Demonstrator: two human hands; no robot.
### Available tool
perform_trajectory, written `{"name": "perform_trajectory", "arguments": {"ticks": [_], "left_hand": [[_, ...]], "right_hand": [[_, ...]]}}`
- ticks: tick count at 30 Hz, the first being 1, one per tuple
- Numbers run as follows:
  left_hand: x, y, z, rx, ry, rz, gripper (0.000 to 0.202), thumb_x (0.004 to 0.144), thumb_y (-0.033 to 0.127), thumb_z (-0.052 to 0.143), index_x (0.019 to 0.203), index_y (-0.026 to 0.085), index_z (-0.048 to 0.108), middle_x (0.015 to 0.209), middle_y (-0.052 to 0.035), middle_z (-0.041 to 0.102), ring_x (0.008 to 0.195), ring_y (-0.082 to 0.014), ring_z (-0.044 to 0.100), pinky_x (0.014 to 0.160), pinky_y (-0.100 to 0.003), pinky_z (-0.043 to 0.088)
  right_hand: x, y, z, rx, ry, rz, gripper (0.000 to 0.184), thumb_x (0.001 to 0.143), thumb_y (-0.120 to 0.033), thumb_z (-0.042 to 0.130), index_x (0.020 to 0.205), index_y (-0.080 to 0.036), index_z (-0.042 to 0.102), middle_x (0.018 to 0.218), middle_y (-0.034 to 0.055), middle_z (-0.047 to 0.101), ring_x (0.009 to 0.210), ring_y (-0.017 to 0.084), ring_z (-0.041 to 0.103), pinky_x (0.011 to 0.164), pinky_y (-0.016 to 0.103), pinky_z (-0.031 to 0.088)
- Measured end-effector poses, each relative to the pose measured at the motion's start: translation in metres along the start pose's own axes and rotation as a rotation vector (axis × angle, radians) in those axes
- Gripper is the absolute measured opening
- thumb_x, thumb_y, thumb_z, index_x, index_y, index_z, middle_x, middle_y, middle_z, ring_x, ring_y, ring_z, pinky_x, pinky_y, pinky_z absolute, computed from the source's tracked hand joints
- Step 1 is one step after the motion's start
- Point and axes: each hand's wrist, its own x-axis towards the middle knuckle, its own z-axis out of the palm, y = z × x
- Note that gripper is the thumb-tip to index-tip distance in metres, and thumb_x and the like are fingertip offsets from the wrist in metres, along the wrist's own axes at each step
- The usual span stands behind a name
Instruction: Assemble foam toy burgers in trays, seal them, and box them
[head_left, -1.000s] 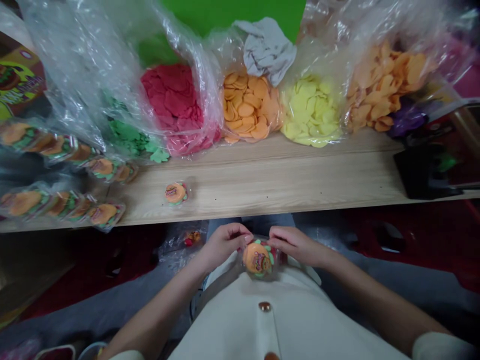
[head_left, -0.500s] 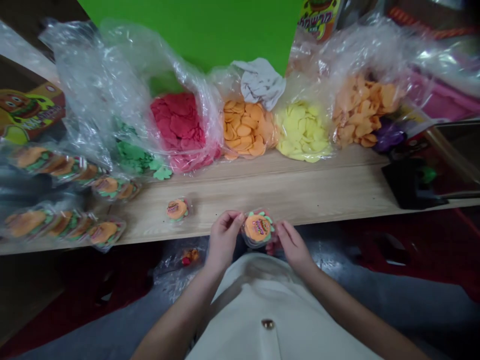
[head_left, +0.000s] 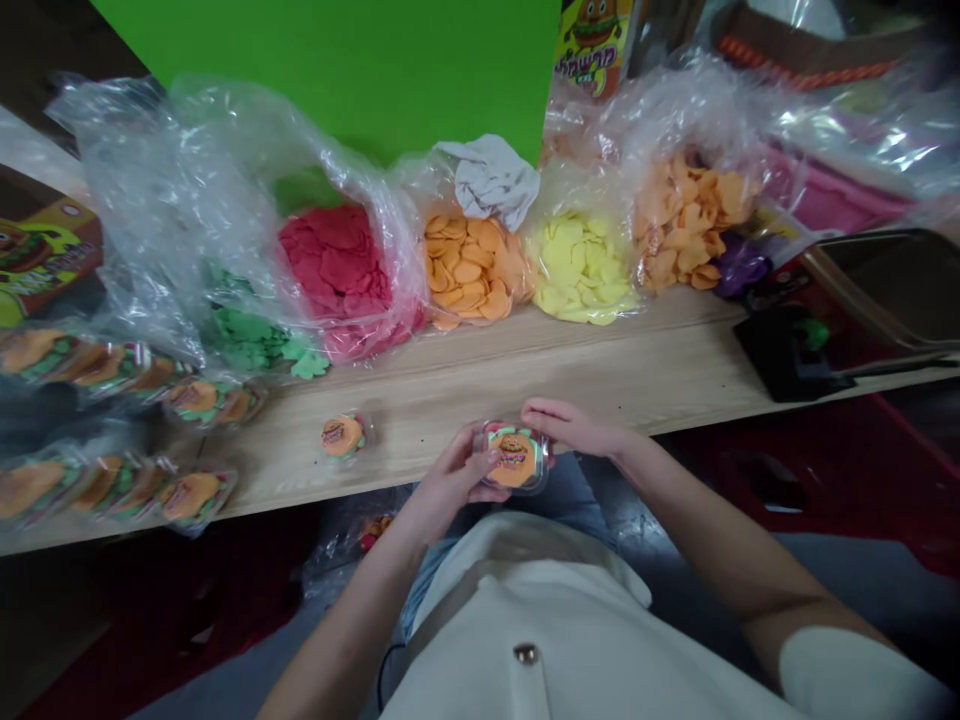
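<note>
Between my hands, at the table's front edge, is a clear plastic container with a layered toy-like burger inside; its orange top carries a printed picture. My left hand grips its left side, thumb on top and fingers underneath. My right hand is closed at its upper right corner, fingers over the far rim. To the left on the wooden table lies a smaller burger pack. Further left, packed burgers stand in two rows.
Open plastic bags along the back hold red pieces, orange pieces, yellow pieces, green pieces and more orange pieces. A crumpled white cloth lies on one bag. A black holder stands right, before a green panel.
My right hand has moved from the container's right side up to its far right corner. My left thumb now lies over the top. The view has shifted slightly.
</note>
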Motion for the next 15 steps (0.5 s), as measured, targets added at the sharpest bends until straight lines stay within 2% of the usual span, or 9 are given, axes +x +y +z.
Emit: {"name": "perform_trajectory", "arguments": {"ticks": [2, 4, 7, 11, 15], "left_hand": [[0.003, 0.003, 0.000, 0.008, 0.017, 0.039, 0.049, 0.075, 0.034, 0.062, 0.121, 0.027, 0.048, 0.110, -0.0076, 0.058, 0.081, -0.0169, 0.062, 0.065, -0.029, 0.055], [0.007, 0.003, 0.000, -0.026, 0.034, 0.075, 0.051, 0.076, 0.033, 0.062, 0.124, 0.028, 0.045, 0.111, -0.0070, 0.058, 0.080, -0.0161, 0.062, 0.066, -0.030, 0.055], [0.014, -0.001, 0.002, -0.130, 0.128, 0.187, 0.047, 0.076, 0.031, 0.061, 0.120, 0.027, 0.046, 0.110, -0.0054, 0.058, 0.080, -0.0146, 0.062, 0.066, -0.029, 0.055], [0.022, -0.003, 0.010, -0.215, 0.181, 0.298, 0.043, 0.077, 0.030, 0.061, 0.117, 0.028, 0.046, 0.111, -0.0038, 0.057, 0.083, -0.0150, 0.061, 0.065, -0.027, 0.055], [0.021, -0.004, 0.027, -0.200, 0.180, 0.349, 0.044, 0.077, 0.028, 0.060, 0.119, 0.027, 0.045, 0.115, -0.0052, 0.055, 0.089, -0.0171, 0.060, 0.070, -0.029, 0.054]], "right_hand": [[0.010, -0.005, 0.003, 0.010, 0.067, -0.017, 0.031, 0.081, -0.049, 0.048, 0.076, -0.019, 0.045, 0.058, -0.0065, 0.052, 0.046, 0.009, 0.053, 0.044, 0.022, 0.047], [0.017, -0.003, 0.012, 0.004, 0.215, -0.030, 0.032, 0.082, -0.050, 0.047, 0.073, -0.019, 0.044, 0.053, -0.0072, 0.049, 0.041, 0.008, 0.050, 0.040, 0.021, 0.044], [0.018, 0.010, 0.031, -0.053, 0.431, -0.057, 0.033, 0.086, -0.050, 0.038, 0.074, -0.020, 0.045, 0.050, -0.0066, 0.047, 0.039, 0.009, 0.048, 0.037, 0.020, 0.040], [0.010, 0.022, 0.057, -0.082, 0.634, -0.125, 0.031, 0.091, -0.047, 0.031, 0.076, -0.021, 0.042, 0.059, -0.0034, 0.051, 0.048, 0.010, 0.052, 0.044, 0.021, 0.041], [0.004, 0.024, 0.064, -0.235, 0.803, -0.173, 0.027, 0.092, -0.041, 0.029, 0.077, -0.022, 0.041, 0.065, -0.0015, 0.049, 0.055, 0.012, 0.050, 0.052, 0.024, 0.041]]}}
